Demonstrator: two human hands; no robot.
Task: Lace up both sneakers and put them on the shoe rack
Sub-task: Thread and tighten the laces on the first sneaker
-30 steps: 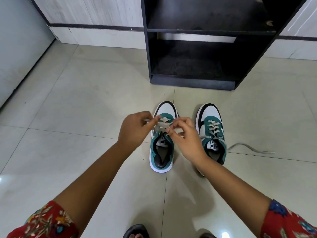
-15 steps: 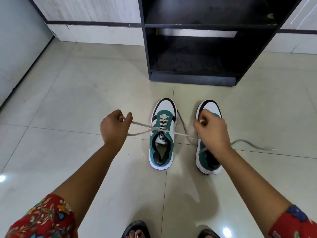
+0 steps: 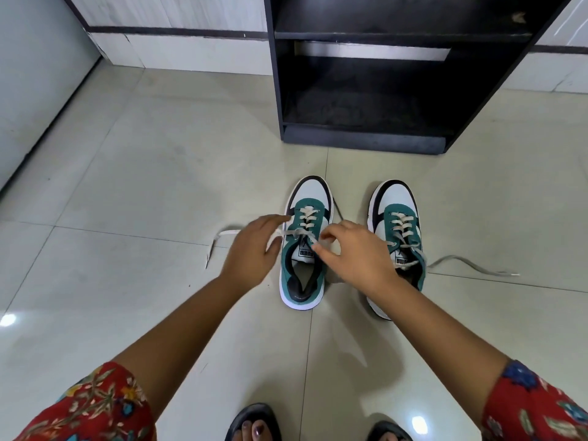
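Note:
Two green, white and black sneakers stand side by side on the tiled floor, toes toward the rack. The left sneaker has its grey lace crossed over the tongue. My left hand sits just left of it, fingers loosely curled at the lace, whose end trails left on the floor. My right hand hovers between the shoes, thumb and forefinger pinching the lace near the tongue. The right sneaker is laced, with a loose lace end lying to its right. The black shoe rack stands just beyond.
My two sandalled feet show at the bottom edge. A pale wall panel runs along the left, and white cabinets flank the rack. Open floor tiles lie left of the sneakers.
My hands had pulled the left sneaker's lace ends wide apart; they have now come back together over its tongue. The left lace end now trails on the floor to the left.

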